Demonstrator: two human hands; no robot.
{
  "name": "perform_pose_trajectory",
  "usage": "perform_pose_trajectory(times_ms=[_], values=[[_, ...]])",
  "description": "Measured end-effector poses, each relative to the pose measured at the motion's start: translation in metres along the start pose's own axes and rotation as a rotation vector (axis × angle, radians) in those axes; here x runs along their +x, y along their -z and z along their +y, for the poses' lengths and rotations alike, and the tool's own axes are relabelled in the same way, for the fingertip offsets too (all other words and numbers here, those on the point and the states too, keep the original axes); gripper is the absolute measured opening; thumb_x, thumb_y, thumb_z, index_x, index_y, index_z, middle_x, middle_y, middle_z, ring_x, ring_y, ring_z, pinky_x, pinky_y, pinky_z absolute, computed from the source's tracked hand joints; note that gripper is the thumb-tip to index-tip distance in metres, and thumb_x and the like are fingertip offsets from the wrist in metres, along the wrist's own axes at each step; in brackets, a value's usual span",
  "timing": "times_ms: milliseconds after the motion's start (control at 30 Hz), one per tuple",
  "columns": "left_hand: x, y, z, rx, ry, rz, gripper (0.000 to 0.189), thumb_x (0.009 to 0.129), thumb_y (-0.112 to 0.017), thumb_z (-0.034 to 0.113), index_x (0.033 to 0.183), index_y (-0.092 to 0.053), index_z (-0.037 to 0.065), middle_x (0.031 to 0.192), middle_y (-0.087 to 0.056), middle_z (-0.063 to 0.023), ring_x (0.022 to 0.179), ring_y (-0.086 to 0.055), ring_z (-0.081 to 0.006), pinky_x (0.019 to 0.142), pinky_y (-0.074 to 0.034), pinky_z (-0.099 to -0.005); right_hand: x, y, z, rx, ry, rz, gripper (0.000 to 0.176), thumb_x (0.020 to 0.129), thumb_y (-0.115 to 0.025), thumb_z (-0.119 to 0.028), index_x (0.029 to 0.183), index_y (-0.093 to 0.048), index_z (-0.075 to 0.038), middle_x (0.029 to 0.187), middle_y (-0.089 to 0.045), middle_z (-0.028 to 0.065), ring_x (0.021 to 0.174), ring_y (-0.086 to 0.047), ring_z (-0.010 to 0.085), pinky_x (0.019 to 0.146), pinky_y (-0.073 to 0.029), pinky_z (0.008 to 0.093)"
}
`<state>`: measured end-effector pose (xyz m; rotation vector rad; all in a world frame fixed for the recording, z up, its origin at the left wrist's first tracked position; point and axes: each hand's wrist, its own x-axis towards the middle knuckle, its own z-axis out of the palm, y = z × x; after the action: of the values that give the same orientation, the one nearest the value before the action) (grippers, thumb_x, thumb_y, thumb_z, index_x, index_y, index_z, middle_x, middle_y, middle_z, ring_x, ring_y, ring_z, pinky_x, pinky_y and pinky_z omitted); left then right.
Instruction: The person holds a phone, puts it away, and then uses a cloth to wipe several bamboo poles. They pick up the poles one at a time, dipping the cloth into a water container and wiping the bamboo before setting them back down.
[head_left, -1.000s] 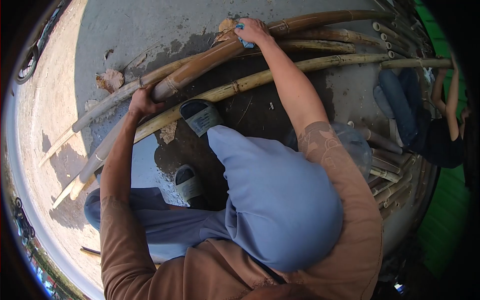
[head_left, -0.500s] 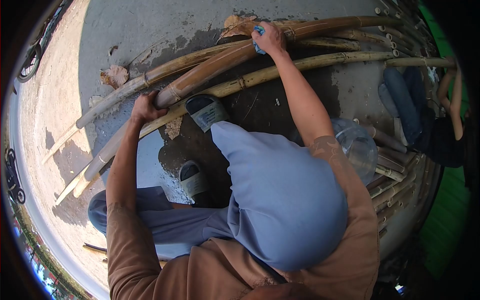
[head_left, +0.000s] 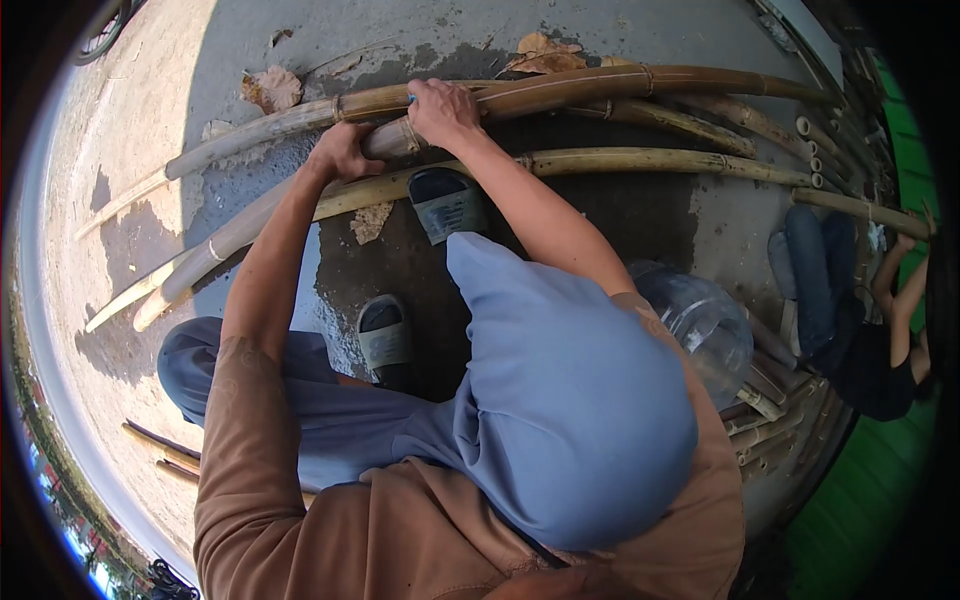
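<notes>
1. From the floor's [head_left: 330,30] sunlit left edge, I'm following one thick bamboo pole [head_left: 570,92] toward the far right corner; it's lying between one thinner pole [head_left: 250,138] beyond and one yellowish pole [head_left: 650,162] nearer. I'm not managing to tell which left tip belongs to it.
2. Toward the far left corner I'm counting one large dry leaf [head_left: 272,90]; a second leaf [head_left: 545,53] is lying along the far edge.
3. The left hand [head_left: 343,152] is wrapping round the thick pole, thumb on the near side.
4. Below, two sandals [head_left: 385,345] are showing.
5. The right hand [head_left: 445,113] is closing over the same pole, just beside the left, pressing one mostly hidden blue cloth [head_left: 411,98].
6. I'm judging this pole stiff, fairly heavy and slick if wet; the ringed joint between the hands is offering the surest hold.
7. Toward the right edge, one clear plastic jug [head_left: 700,325] is standing out, and one co-worker [head_left: 835,290] is holding another pole [head_left: 860,208].
</notes>
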<state>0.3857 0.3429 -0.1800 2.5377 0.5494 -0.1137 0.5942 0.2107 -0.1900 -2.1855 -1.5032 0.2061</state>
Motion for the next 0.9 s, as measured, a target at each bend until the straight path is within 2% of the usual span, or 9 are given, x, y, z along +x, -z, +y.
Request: perform_pose_trajectory(times_ms=[100,267,300,367,533,733,767,800,900], values=[[0.000,0.006,0.004,0.044,0.068,-0.064,0.075,0.063,-0.083,0.040,0.126,-0.070,0.002,0.120,-0.072,-0.0237,0.114,-0.068,-0.0400,0.097,-0.055,-0.0460,0.009,0.013,0.051,-0.014,-0.073,0.120,0.027,0.092,-0.062,-0.028,0.111,-0.072,-0.012,0.107,-0.075,0.0160,0.103,-0.071,0.0373,0.095,-0.053,0.0535],[-0.031,-0.023,0.022,0.468,-0.037,0.306,0.074,0.073,-0.083,0.040,0.138,-0.061,0.013,0.122,-0.065,-0.0115,0.117,-0.064,-0.0320,0.101,-0.051,-0.0451,0.039,0.082,0.284,-0.324,-0.392,0.168,0.035,0.103,-0.055,-0.041,0.125,-0.070,-0.017,0.128,-0.070,0.0126,0.122,-0.062,0.0388,0.103,-0.050,0.0541],[-0.036,-0.037,0.037,0.514,0.102,0.276,0.070,0.075,-0.081,0.033,0.138,-0.059,0.013,0.119,-0.065,-0.0106,0.115,-0.064,-0.0317,0.100,-0.050,-0.0450,0.035,0.117,0.267,-0.352,-0.467,-0.022,0.037,0.102,-0.055,-0.041,0.130,-0.069,-0.019,0.134,-0.068,0.0136,0.125,-0.062,0.0394,0.107,-0.050,0.0536],[-0.035,-0.058,0.046,0.529,0.248,0.300,0.057,0.080,-0.075,0.017,0.133,-0.056,0.013,0.111,-0.064,-0.0086,0.111,-0.065,-0.0311,0.095,-0.051,-0.0455,0.026,0.106,0.262,-0.352,-0.522,0.019,0.039,0.101,-0.056,-0.040,0.130,-0.069,-0.019,0.134,-0.068,0.0143,0.127,-0.061,0.0398,0.108,-0.050,0.0532],[-0.037,-0.051,0.036,0.368,0.129,0.277,0.056,0.078,-0.076,0.019,0.130,-0.057,0.013,0.111,-0.067,-0.0097,0.113,-0.065,-0.0316,0.096,-0.052,-0.0464,0.002,0.114,0.195,-0.272,-0.538,-0.048,0.041,0.099,-0.056,-0.038,0.130,-0.069,-0.014,0.132,-0.068,0.0172,0.129,-0.059,0.0414,0.110,-0.050,0.0538],[0.000,-0.034,0.051,0.269,0.043,0.169,0.053,0.078,-0.075,0.023,0.127,-0.060,0.011,0.112,-0.071,-0.0164,0.109,-0.069,-0.0372,0.092,-0.056,-0.0492,0.007,0.085,0.210,-0.295,-0.426,-0.026,0.045,0.097,-0.058,-0.032,0.133,-0.067,-0.008,0.129,-0.069,0.0209,0.120,-0.064,0.0393,0.101,-0.052,0.0534],[0.006,-0.021,0.064,0.254,0.077,0.093,0.050,0.075,-0.078,0.023,0.120,-0.060,0.008,0.113,-0.072,-0.0177,0.110,-0.070,-0.0371,0.092,-0.058,-0.0483,0.009,0.053,0.196,-0.176,-0.335,0.145,0.037,0.096,-0.057,-0.033,0.121,-0.071,-0.010,0.123,-0.071,0.0199,0.118,-0.065,0.0390,0.100,-0.052,0.0535],[0.013,-0.017,0.065,0.262,0.084,0.086,0.051,0.075,-0.078,0.023,0.120,-0.060,0.008,0.113,-0.072,-0.0176,0.109,-0.070,-0.0373,0.091,-0.058,-0.0486,0.010,0.051,0.141,-0.209,-0.357,0.021,0.032,0.095,-0.057,-0.034,0.112,-0.072,-0.011,0.118,-0.072,0.0200,0.115,-0.066,0.0401,0.100,-0.052,0.0529],[0.018,-0.022,0.066,0.265,0.086,0.070,0.054,0.075,-0.078,0.024,0.122,-0.058,0.007,0.113,-0.071,-0.0177,0.109,-0.070,-0.0380,0.090,-0.058,-0.0492,0.008,0.017,0.031,-0.077,-0.145,-0.027,0.032,0.092,-0.059,-0.033,0.112,-0.072,-0.010,0.117,-0.073,0.0167,0.112,-0.068,0.0394,0.100,-0.053,0.0535]])
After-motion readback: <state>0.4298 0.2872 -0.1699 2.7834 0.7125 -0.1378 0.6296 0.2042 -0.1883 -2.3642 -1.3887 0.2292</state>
